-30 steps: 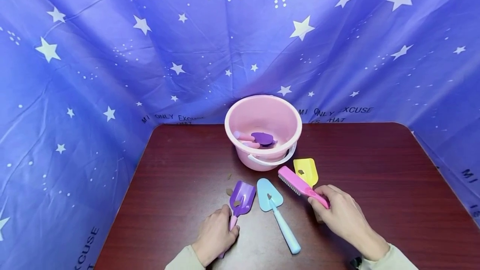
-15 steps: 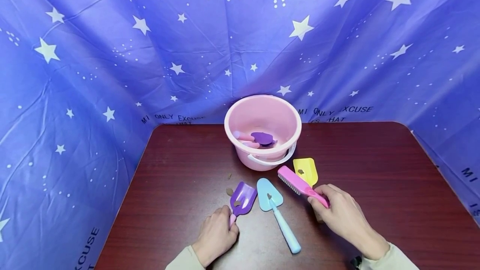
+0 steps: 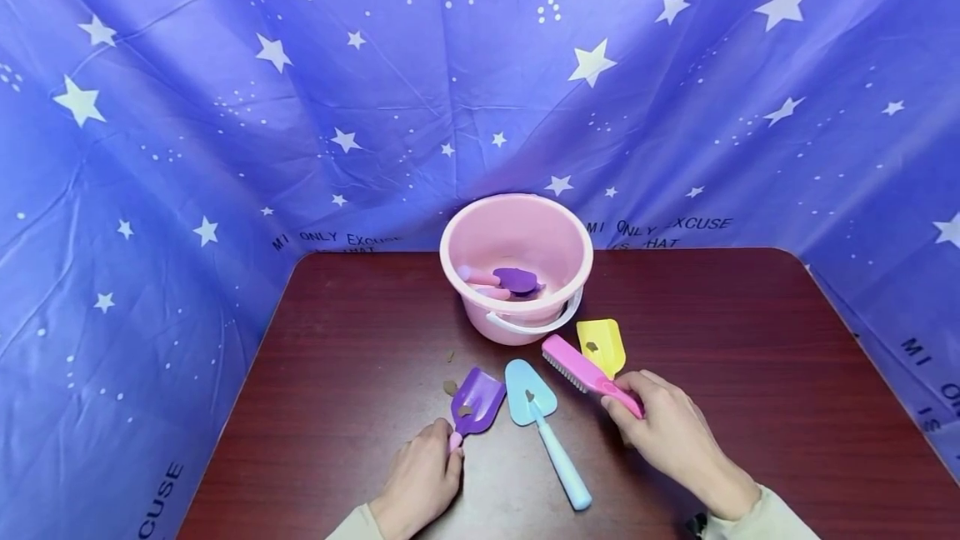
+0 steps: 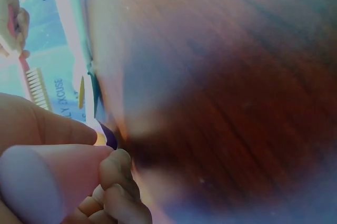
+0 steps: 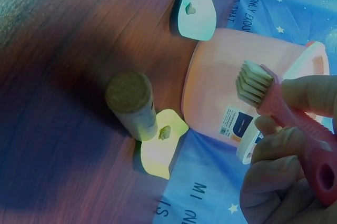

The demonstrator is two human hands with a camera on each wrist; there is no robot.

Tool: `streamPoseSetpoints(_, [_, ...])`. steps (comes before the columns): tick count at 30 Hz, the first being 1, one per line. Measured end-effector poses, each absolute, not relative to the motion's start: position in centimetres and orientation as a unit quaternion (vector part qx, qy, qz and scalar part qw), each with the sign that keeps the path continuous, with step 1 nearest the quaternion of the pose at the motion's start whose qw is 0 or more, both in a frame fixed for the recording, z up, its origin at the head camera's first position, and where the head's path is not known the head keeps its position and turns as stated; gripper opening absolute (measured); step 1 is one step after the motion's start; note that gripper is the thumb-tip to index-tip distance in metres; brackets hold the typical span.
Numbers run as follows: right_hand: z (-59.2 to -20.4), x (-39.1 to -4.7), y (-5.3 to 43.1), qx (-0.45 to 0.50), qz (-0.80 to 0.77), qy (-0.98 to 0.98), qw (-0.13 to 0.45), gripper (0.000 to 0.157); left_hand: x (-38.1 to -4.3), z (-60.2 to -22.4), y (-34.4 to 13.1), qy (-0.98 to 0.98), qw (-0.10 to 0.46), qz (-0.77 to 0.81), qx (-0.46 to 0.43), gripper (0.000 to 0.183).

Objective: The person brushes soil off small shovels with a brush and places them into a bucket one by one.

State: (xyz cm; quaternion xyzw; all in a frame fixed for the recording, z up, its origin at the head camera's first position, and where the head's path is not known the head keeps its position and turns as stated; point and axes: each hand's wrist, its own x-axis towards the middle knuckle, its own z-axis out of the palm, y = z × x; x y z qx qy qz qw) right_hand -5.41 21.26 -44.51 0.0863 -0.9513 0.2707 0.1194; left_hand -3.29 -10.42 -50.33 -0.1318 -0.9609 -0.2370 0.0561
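Note:
In the head view my left hand (image 3: 420,473) grips the pink handle of a purple toy shovel (image 3: 483,398), its blade low over the table with a small brown leaf-like piece on it. The handle's thick end (image 4: 31,184) fills the left wrist view's corner. My right hand (image 3: 671,432) holds a pink brush (image 3: 573,363) by its handle, pale bristles facing down and left. Below the brush lies a yellow shovel (image 3: 611,340) bearing another brown piece; its handle is mostly hidden by my right hand. Between the hands lies a light blue trowel (image 3: 558,457), also bearing a brown piece.
A pink bucket (image 3: 517,232) with a white handle stands at the back middle, holding a purple-bladed tool (image 3: 516,280) with a pink handle. Loose brown bits (image 3: 450,387) lie left of the purple shovel. A blue starry curtain (image 3: 375,107) surrounds the dark red table (image 3: 337,340).
The purple shovel's blade has turned slightly to the right, towards the blue trowel. My right hand keeps the brush nearly still. The head view has shifted a little.

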Motion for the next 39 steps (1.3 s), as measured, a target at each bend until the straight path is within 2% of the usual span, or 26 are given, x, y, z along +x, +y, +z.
streamPoseSetpoints(9, [-44.5, -5.7, 20.4, 0.103, 0.256, -0.949, 0.152, 0.016, -3.1, -49.3, -11.1, -0.959, 0.054, -0.249, -0.123, 0.019])
streamPoseSetpoints(22, [-44.7, -5.6, 18.2, 0.121, 0.286, -0.940, 0.140, 0.016, -2.6, -48.1, -12.8, -0.969, 0.040, -0.228, -0.092, 0.018])
streamPoseSetpoints(39, [-44.7, -5.9, 15.6, 0.140, 0.307, -0.932, 0.132, 0.018, -2.8, -46.8, -14.0, -0.968, 0.057, -0.228, -0.085, 0.012])
